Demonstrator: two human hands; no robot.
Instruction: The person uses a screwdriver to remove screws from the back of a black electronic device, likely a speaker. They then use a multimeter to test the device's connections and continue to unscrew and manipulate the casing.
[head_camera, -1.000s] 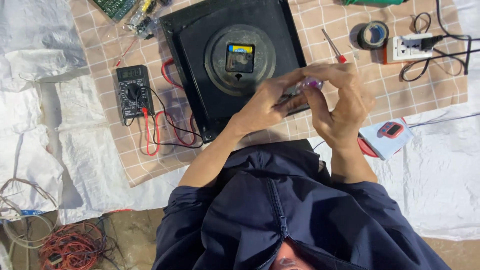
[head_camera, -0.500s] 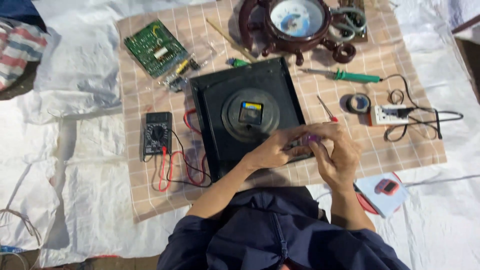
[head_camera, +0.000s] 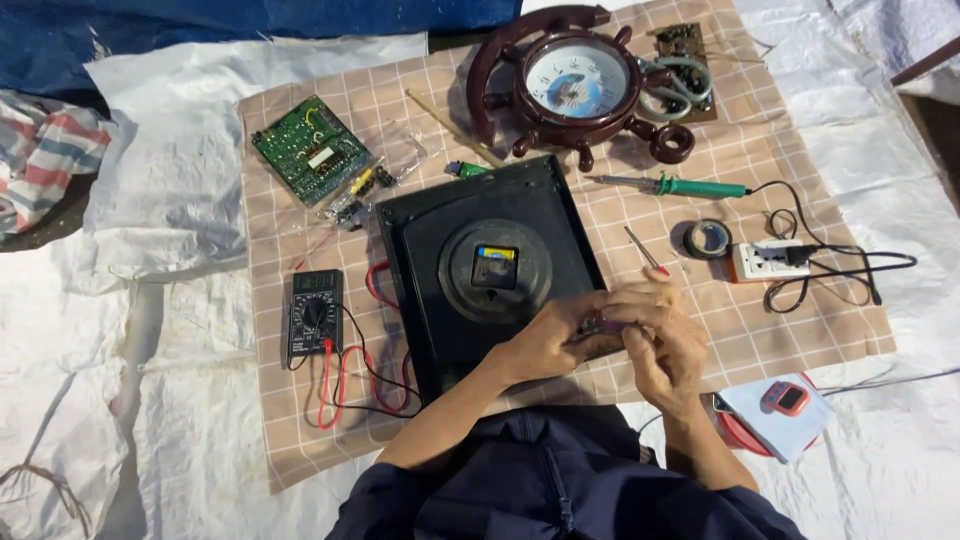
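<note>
Both my hands meet over the near right corner of a black square clock back (head_camera: 455, 215) that lies face down on a checked mat (head_camera: 290, 410). My left hand (head_camera: 545, 340) and my right hand (head_camera: 660, 335) pinch a small purple object (head_camera: 608, 326) between their fingertips; most of it is hidden by the fingers. A round hub with a small movement module (head_camera: 495, 268) sits in the middle of the black back, just beyond my hands.
A multimeter (head_camera: 313, 315) with red and black leads lies left. A green circuit board (head_camera: 312, 150), a ship-wheel clock (head_camera: 578, 80), a soldering iron (head_camera: 675, 185), a tape roll (head_camera: 708, 239), a power socket (head_camera: 770, 260) and a small screwdriver (head_camera: 645, 250) surround the mat.
The camera view has pulled back and risen, showing more of the mat's far side. My hands stay together on the small purple object over the clock back.
</note>
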